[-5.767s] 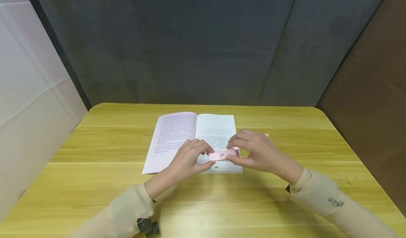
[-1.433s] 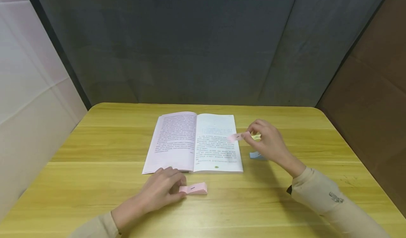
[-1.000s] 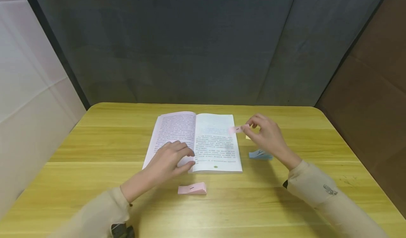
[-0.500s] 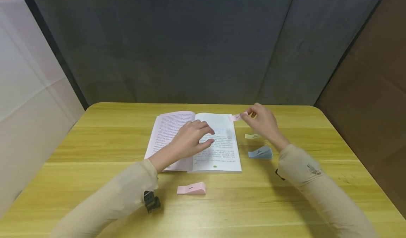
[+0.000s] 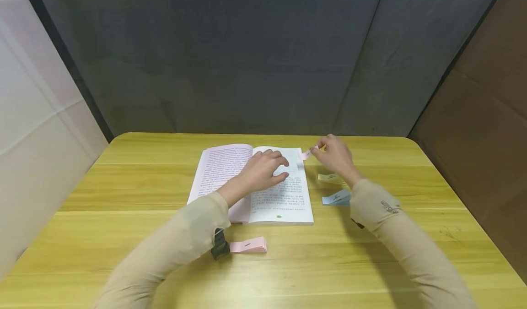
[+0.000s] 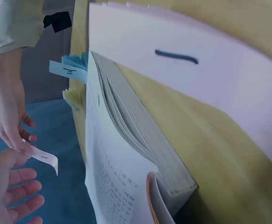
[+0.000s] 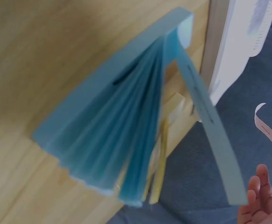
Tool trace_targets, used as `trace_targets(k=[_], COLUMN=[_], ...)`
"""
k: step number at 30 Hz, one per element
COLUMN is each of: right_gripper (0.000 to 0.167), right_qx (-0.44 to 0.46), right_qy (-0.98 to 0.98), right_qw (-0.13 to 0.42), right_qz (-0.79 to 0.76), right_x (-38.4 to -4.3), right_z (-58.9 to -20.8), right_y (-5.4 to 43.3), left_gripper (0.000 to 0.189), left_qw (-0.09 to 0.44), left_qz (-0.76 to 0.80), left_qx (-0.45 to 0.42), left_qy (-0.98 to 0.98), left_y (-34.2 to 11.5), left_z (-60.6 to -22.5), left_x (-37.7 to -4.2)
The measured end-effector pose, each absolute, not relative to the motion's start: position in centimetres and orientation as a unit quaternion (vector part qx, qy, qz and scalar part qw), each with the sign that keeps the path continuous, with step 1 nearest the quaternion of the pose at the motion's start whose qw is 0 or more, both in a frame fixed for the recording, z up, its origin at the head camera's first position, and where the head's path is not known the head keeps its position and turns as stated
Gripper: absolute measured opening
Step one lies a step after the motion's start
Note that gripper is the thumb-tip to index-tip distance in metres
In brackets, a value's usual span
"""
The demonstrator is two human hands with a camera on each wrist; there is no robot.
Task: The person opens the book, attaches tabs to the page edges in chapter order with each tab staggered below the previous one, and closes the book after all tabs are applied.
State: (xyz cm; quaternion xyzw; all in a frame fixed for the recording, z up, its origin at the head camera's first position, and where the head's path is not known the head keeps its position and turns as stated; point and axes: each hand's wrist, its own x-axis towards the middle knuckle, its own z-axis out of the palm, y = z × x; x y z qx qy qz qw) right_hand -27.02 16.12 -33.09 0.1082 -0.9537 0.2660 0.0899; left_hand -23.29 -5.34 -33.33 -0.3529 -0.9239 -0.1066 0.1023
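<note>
My right hand (image 5: 334, 157) pinches one pink sticky note strip (image 5: 306, 154) at the top right corner of an open book (image 5: 284, 206). In the right wrist view the free end of this pink strip (image 7: 265, 128) curls, and a short dark dash marks it. My left hand (image 5: 261, 170) is over the right page, fingers loosely bent and holding nothing. In the left wrist view its spread fingers (image 6: 26, 190) appear close to the strip and my right fingertips. The left arm crosses above the left page and partly hides it.
A pink sticky note pad (image 5: 249, 245) lies in front of the book, beside the left wrist camera (image 5: 220, 245). Right of the book sit a blue pad (image 5: 336, 197) and a yellow pad (image 5: 327, 177), partly behind the right forearm. A dark curtain (image 5: 255, 71) hangs behind the table.
Both hands first held the pink pad over the book. One strip came off, the pad was set down in front, and the strip moved up to the page corner. My left hand has since moved over the right page.
</note>
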Motion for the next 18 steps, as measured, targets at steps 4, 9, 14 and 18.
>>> trace_targets(k=[4,9,14,18], right_gripper=[0.023,0.023,0.022,0.021], right_qx=[0.097,0.087,0.074,0.067], right_qy=[-0.953,-0.954,-0.957,-0.958], right_qw=[0.078,0.065,0.060,0.057], right_qz=[0.275,0.280,0.275,0.273], right_x=[-27.3,-27.6,-27.8,-27.9], right_z=[-33.8,-34.5,-35.0,-35.2], right_y=[16.0,15.9,15.8,15.7], left_gripper=[0.030,0.035,0.043,0.051], left_qw=[0.080,0.059,0.038,0.005], left_qz=[-0.092,-0.063,-0.023,-0.010], left_qx=[-0.343,-0.331,-0.327,-0.317], left_qy=[-0.931,-0.940,-0.944,-0.948], left_y=[-4.7,-3.9,-2.9,-2.2], left_z=[-33.8,-34.2,-34.8,-35.3], left_x=[-24.0,-24.8,-25.4,-25.7])
